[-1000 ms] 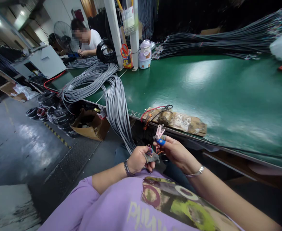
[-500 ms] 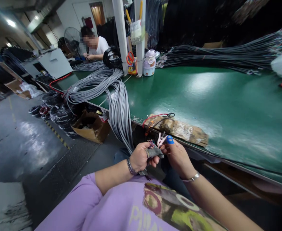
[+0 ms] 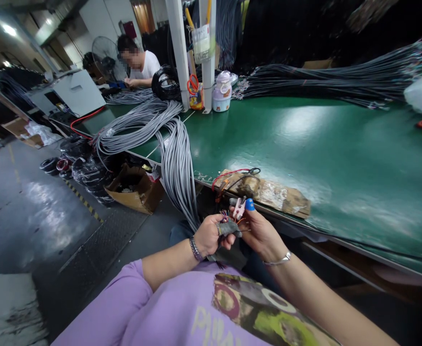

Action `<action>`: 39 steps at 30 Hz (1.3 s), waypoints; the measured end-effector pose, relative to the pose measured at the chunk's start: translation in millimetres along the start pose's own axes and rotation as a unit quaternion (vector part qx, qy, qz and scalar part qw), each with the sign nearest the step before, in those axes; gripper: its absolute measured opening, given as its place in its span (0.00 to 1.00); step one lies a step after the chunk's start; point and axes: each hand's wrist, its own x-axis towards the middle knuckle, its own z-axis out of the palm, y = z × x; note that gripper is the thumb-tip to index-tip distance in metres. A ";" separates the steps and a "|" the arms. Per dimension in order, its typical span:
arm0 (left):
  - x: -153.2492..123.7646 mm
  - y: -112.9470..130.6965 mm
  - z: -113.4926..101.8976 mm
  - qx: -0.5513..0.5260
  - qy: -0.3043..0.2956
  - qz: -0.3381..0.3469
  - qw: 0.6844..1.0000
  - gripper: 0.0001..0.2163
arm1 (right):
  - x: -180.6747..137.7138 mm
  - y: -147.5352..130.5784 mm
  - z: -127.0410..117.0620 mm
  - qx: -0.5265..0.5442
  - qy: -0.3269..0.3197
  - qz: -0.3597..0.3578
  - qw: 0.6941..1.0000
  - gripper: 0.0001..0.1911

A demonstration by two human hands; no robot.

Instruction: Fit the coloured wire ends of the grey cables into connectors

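My left hand is wrapped around a grey bundle of cable ends, with thin coloured wires fanning out above the fingers. To its right, my right hand is closed, with a blue cover on one fingertip. A small pale pink clip, like a clothes peg, sits against that fingertip and appears pinched in this hand. A thin orange wire runs between the two hands. The inner fingers of my right hand are hidden.
A worn wooden board with red and black leads lies along the green table's front edge. Grey cables drape over the edge at left, above a cardboard box. A co-worker sits behind; dark cables lie at the back.
My right hand has shifted slightly left and up. The pink clip has turned, and its spread arms now look closer together. My left hand keeps its hold on the cable bundle.
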 end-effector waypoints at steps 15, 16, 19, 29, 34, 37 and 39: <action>-16.4 -0.1 -1.3 0.009 -0.004 0.022 1.000 0.22 | -10.1 -0.7 -3.2 0.010 -0.049 0.004 0.999 0.25; -19.3 -1.2 -1.0 0.016 -0.005 0.024 1.000 0.22 | -11.4 -2.4 -3.3 0.011 -0.055 0.008 0.998 0.26; -25.7 -4.6 1.8 0.017 0.021 0.045 0.999 0.22 | -13.3 -7.6 -1.5 0.009 -0.065 0.015 0.998 0.24; -24.0 -6.5 13.1 0.021 0.097 0.106 0.989 0.20 | -11.2 1.8 -0.7 -0.100 0.040 -0.132 0.985 0.17; -19.2 -8.2 14.8 0.036 0.104 0.112 0.988 0.19 | -9.6 5.6 -0.8 -0.141 0.060 -0.178 0.972 0.20; -16.1 -10.8 14.4 0.039 0.105 0.117 0.987 0.17 | -8.1 4.8 3.5 -0.077 -0.013 -0.065 0.995 0.27; -14.6 -12.7 13.5 0.043 0.105 0.116 0.987 0.16 | -7.9 4.2 6.7 -0.046 -0.057 -0.004 0.997 0.29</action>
